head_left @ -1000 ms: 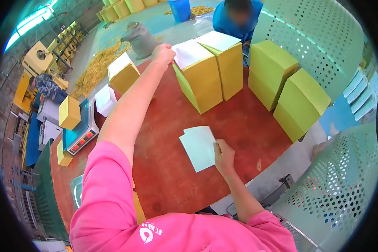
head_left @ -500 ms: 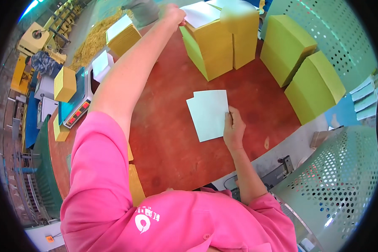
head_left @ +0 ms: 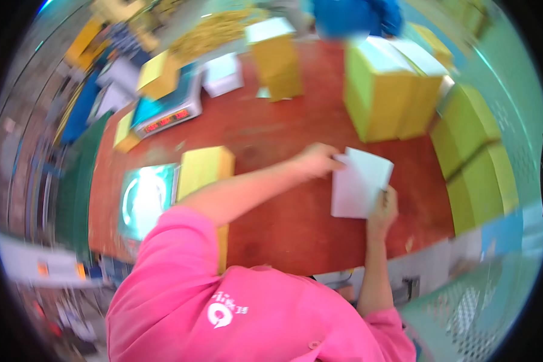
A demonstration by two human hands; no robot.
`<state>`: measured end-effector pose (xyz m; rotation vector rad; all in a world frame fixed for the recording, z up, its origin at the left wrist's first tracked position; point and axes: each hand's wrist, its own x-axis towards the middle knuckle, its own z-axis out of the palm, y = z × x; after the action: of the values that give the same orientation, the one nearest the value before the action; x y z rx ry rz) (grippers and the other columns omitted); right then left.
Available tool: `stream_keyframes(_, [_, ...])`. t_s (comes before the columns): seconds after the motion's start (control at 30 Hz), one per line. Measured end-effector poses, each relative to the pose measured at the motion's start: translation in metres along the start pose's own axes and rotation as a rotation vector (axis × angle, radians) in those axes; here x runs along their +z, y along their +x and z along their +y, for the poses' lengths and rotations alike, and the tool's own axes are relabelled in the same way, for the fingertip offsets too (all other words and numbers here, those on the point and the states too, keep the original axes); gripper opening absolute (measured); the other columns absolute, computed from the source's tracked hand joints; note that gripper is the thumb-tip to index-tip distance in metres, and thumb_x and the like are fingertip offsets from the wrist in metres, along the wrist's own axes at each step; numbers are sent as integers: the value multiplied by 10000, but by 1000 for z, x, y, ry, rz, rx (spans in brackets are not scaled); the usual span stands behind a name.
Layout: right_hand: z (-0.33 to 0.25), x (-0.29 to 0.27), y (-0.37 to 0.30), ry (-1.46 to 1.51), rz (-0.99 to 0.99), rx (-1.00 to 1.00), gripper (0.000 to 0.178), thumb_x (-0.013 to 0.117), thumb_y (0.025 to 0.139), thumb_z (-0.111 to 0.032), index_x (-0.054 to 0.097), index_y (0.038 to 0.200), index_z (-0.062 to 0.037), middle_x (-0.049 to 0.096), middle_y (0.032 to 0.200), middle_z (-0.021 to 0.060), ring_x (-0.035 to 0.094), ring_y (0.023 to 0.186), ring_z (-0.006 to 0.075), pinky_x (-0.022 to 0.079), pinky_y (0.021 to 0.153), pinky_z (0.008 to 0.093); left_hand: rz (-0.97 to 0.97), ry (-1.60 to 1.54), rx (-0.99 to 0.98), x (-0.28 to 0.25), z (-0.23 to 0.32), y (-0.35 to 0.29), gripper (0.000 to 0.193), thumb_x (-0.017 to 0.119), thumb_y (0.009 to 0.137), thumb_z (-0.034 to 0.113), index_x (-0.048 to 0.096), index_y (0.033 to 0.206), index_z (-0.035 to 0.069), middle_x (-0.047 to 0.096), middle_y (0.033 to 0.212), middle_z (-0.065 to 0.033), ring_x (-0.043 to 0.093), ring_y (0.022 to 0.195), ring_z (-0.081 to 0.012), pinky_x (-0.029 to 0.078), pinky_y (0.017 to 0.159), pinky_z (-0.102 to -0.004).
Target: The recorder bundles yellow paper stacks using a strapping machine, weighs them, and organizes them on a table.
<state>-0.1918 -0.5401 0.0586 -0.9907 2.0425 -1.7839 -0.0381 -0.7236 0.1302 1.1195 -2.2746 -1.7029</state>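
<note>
My right hand grips a few white paper sheets by their lower right edge, thumb on top, above the red table. Across from it, my left hand reaches over from the left and is somewhat blurred. Its fingers are closed at the upper left corner of the white sheets. Beyond the hands stand tall yellow stacks topped with white sheets. Another yellow stack with a white top is farther left.
A digital scale bears a yellow block; a white stack is beside it. Near my left arm are a yellow stack and a shiny plate. More yellow stacks line the right edge. Someone in blue is across the table.
My left hand has come back from the far yellow stack to the white sheets in my right hand. The view has swung left, and a person in blue now shows at the far side.
</note>
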Motion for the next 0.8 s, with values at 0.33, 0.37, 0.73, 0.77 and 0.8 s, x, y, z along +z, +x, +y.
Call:
stream_keyframes(0.33, [-2,-5,5,95,-20,6,136,483,967,-37,588,1034,19,581,936,27,513,854,116,447,774,264,554,183,198,-86,12,-116,151,569,868,127,623,964,24,666,888,-145,651,837,-268,501,749,-370])
stream_keyframes(0.37, [-1,-4,4,35,-42,-34,123,488,962,-26,585,1024,18,573,922,26,511,844,113,445,767,262,661,404,291,-102,-6,-113,156,562,860,126,629,967,33,664,900,-161,655,856,-302,496,741,-386])
stream_keyframes(0.73, [-6,-1,4,0,-6,-61,92,532,929,-10,609,978,-12,603,762,66,533,703,90,463,653,263,777,849,681,-121,86,-32,381,672,820,117,596,1182,24,546,1289,-165,512,1202,-360,446,973,-433])
stream_keyframes(0.77, [-7,-2,3,12,-18,-47,94,533,928,-8,610,981,-15,613,769,74,543,702,96,466,653,265,755,804,784,-116,108,-8,338,660,830,125,611,1146,14,567,1250,-176,533,1165,-364,453,957,-436])
stream_keyframes(0.8, [-8,-1,2,27,-33,-32,97,534,927,-6,611,984,-17,623,775,83,553,701,103,469,653,267,732,759,882,-112,129,16,300,647,841,133,626,1111,5,587,1210,-187,555,1128,-368,460,940,-440])
